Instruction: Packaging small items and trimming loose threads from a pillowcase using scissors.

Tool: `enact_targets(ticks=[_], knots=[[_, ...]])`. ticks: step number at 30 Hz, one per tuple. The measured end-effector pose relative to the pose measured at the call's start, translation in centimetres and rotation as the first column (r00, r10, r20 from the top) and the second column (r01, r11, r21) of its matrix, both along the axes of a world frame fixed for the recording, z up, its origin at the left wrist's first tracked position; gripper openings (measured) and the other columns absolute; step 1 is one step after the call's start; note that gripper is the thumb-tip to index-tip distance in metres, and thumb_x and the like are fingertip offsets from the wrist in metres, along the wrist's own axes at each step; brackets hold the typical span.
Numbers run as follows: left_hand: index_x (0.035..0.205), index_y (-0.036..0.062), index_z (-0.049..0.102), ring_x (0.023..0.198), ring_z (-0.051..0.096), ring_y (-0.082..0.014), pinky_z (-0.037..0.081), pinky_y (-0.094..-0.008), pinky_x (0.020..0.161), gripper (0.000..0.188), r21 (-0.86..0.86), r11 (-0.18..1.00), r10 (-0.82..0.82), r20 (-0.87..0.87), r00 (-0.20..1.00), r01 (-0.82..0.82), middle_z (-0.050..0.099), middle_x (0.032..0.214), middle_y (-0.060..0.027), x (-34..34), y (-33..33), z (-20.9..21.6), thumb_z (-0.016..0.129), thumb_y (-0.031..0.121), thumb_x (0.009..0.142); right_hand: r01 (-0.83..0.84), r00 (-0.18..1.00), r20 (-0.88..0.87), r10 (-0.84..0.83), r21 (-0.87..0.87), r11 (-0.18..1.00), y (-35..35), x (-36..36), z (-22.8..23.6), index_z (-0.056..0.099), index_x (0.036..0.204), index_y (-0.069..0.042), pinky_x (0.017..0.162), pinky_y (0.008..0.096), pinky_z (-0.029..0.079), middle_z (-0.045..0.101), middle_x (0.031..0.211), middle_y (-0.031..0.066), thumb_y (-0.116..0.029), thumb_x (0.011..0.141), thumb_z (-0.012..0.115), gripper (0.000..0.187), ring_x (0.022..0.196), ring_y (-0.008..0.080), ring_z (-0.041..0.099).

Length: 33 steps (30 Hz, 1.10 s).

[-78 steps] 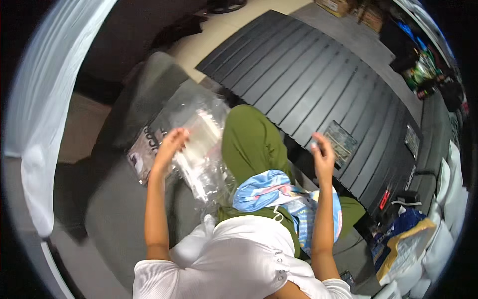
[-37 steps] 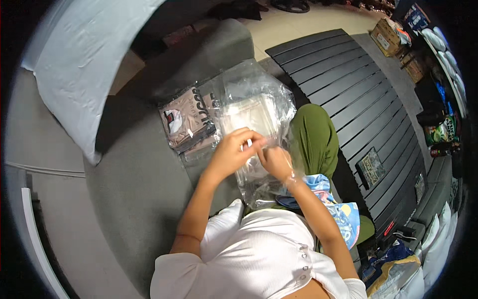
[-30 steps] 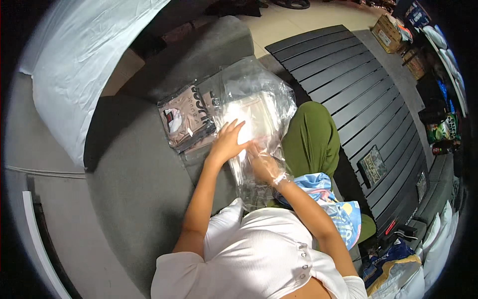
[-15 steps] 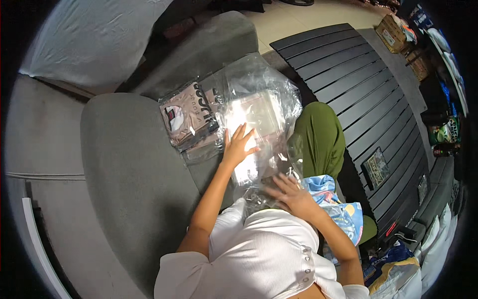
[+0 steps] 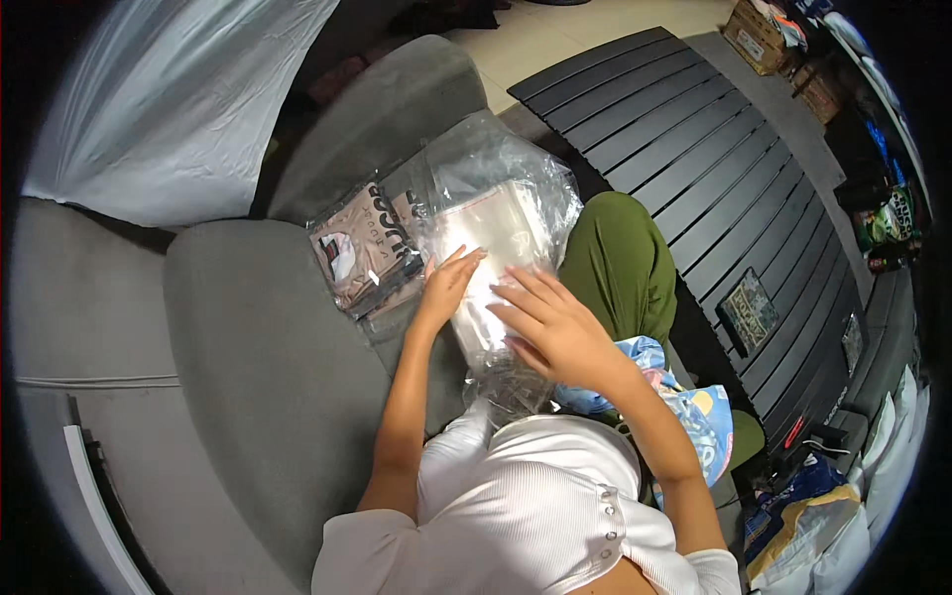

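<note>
We list one stack of clear plastic sleeves (image 5: 493, 224), lying on the grey sofa (image 5: 268, 367), right of a bagged pinkish garment (image 5: 372, 238); left hand (image 5: 450, 288) at its left side, fingers close together, grip we cannot tell; right hand (image 5: 557, 329) over it, fingers spread.

The left hand (image 5: 448, 286) is at the left edge of a stack of clear bags (image 5: 496, 220); whether it grips any is unclear. The right hand (image 5: 560, 332), fingers spread, is over the stack's right side. Bagged brown shirts (image 5: 372, 238) lie left of the stack on a grey sofa (image 5: 268, 377). Right of the person's green-trousered knee (image 5: 620, 263) stands a black slatted table (image 5: 684, 159).
</note>
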<state>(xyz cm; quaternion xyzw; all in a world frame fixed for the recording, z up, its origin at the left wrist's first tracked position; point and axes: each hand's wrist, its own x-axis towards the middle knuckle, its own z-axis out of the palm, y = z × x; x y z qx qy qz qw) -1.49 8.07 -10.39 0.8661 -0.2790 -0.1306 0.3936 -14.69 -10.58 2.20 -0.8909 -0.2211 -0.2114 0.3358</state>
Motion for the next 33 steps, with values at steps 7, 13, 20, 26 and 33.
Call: enact_targets(ticks=[7,13,20,26,33], knots=[[0.115,0.008,0.058,0.123,0.041,-0.0167,0.01,-0.0441,0.106,0.037,-0.113,0.992,0.051,-0.027,0.998,-0.054,0.055,0.123,-0.0029,0.6,0.8,2.1,0.037,0.031,0.095,-0.276,0.854,-0.518,-0.038,-0.514,0.812,0.3,-1.4,-8.4,0.06,0.084,-0.003,0.092,0.0389,0.039,0.061,0.08,0.0106,-0.011,0.07,0.056,0.016,0.083,0.0262,0.059],[0.113,0.0068,0.059,0.122,0.042,-0.0209,0.02,-0.0394,0.105,0.035,-0.152,0.987,0.053,0.057,0.997,-0.044,0.054,0.123,-0.0077,0.8,0.4,3.4,0.038,0.029,0.095,-0.177,0.855,-0.51,-0.098,-0.465,0.867,3.9,2.7,-9.1,0.06,0.092,0.0,0.091,0.0379,0.041,0.059,0.098,0.0163,-0.01,0.072,0.054,0.023,0.097,0.0297,0.056],[0.112,0.0091,0.06,0.119,0.045,-0.0245,0.022,-0.0417,0.103,0.032,-0.025,0.996,-0.081,0.021,0.996,0.082,0.056,0.119,-0.0086,1.1,0.9,1.9,0.045,0.028,0.092,0.232,0.967,0.009,-0.256,-0.447,0.864,6.1,7.1,-20.0,0.053,0.114,0.0,0.095,0.0414,0.036,0.048,0.126,0.0191,-0.018,0.082,0.046,0.038,0.119,0.0323,0.044],[0.112,0.0077,0.06,0.117,0.047,-0.0227,0.025,-0.0385,0.101,0.036,0.047,0.996,-0.08,-0.038,0.996,0.082,0.057,0.118,-0.0079,0.6,0.6,3.8,0.041,0.032,0.093,0.095,0.981,-0.098,-0.165,-0.497,0.862,5.9,5.8,-18.8,0.055,0.107,0.0,0.092,0.0398,0.04,0.055,0.115,0.0164,-0.016,0.077,0.05,0.034,0.111,0.0297,0.05],[0.112,0.0085,0.06,0.116,0.047,-0.0222,0.025,-0.0391,0.101,0.035,0.049,0.993,-0.106,-0.038,0.994,0.108,0.057,0.118,-0.0088,0.5,0.2,3.8,0.042,0.032,0.093,0.114,0.981,-0.117,-0.154,-0.289,0.95,4.1,3.9,-16.8,0.057,0.102,-0.002,0.085,0.0372,0.045,0.06,0.102,0.0148,-0.015,0.07,0.061,0.034,0.1,0.0276,0.057]])
